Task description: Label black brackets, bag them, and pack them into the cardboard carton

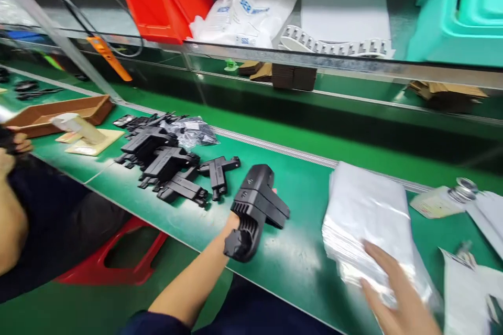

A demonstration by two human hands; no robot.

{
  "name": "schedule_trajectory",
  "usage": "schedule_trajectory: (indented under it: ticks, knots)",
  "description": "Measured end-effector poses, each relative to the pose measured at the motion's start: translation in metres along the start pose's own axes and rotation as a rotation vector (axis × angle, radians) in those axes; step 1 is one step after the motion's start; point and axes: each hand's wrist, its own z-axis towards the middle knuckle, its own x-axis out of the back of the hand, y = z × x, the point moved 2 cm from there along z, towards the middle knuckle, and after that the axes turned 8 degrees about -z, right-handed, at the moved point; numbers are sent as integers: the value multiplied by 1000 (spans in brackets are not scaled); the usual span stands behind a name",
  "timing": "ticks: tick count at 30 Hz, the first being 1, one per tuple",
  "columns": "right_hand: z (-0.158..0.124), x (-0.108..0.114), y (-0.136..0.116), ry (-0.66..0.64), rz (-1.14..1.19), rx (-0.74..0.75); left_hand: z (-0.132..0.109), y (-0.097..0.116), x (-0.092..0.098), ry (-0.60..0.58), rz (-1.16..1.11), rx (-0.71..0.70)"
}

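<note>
My left hand (pixel 232 221) grips a black plastic clamp bracket (pixel 255 196) with a star-shaped knob, raised over the green bench. The bracket hides most of those fingers. At the lower right, slightly blurred, my right hand (pixel 404 293) has its fingers apart over the near edge of a stack of clear plastic bags (pixel 369 204). Whether its fingertips touch the bags I cannot tell. Left of the held bracket lies a pile of similar black brackets (pixel 165 162), with one bracket (pixel 218 173) at its near right side.
A co-worker's arm (pixel 11 214) is at the left, near a brown tray (pixel 94 109) and a tape dispenser (pixel 84 130). A bottle with a metal top (pixel 440 201) stands on the right. Overhead, a shelf bears red bins (pixel 168 4) and teal bins (pixel 459 31).
</note>
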Motion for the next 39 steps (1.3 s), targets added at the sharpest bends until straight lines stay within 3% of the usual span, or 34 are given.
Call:
schedule_trajectory:
  ticks: [3,6,10,13,18,23,26,28,30,33,36,39]
  knots:
    - [16,-28,-28,-111,109,37,-21,-11,-60,-266,-70,68]
    - [25,-49,-32,-125,230,-20,-40,-7,-92,-458,-82,-18]
    - [12,-59,-16,-73,325,-86,-49,-3,-112,-650,-16,-186]
    - [4,-58,-8,-20,343,-93,-49,-9,-124,-705,17,-257]
    - [-1,-47,5,90,216,-36,-44,-4,-121,-856,123,-258]
    - [-2,-26,8,178,-163,-25,-51,20,-102,-806,4,21]
    - [2,-11,-8,164,-296,6,-57,20,-105,-598,21,126]
    - [4,1,-15,97,-260,45,-58,12,-108,-472,-24,167]
    - [1,12,-10,55,-122,5,-56,2,-108,-418,-143,191]
    - [-7,18,16,2,235,-291,-52,-8,-99,-370,-241,167]
    - [-14,3,33,-156,727,-542,-49,-10,-91,-411,-192,103]
    - [-15,-9,31,-166,1059,-624,-50,-6,-90,-467,-109,45]
